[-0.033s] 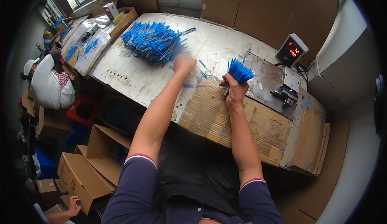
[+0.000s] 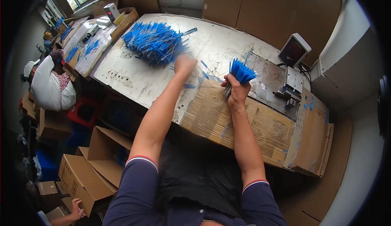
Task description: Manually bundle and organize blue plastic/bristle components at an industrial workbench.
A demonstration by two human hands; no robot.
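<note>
In my right hand (image 2: 238, 91) is an upright bundle of thin wire pieces with blue ends (image 2: 243, 71). The fingers wrap its pale, wiry lower part, and the blue ends fan out above the fist. My left hand (image 2: 185, 64) is at the right edge of a big heap of the same blue-ended wire pieces (image 2: 152, 42). Motion smears its fingers, so what they hold, if anything, does not show. A few loose blue pieces (image 2: 205, 75) lie on the white table (image 2: 122, 79) between the hands.
A worn cardboard sheet (image 2: 211, 108) covers the table's near edge. On the right stand a metal device (image 2: 290, 88) and a display box (image 2: 294, 51). Open cartons (image 2: 83, 177) are at lower left, beside another person's hand (image 2: 76, 209). A co-worker in white (image 2: 51, 85) sits far left.
The red digits on the right display box no longer show. The other person's hand at lower left has shifted slightly. My own hands are practically where they were.
</note>
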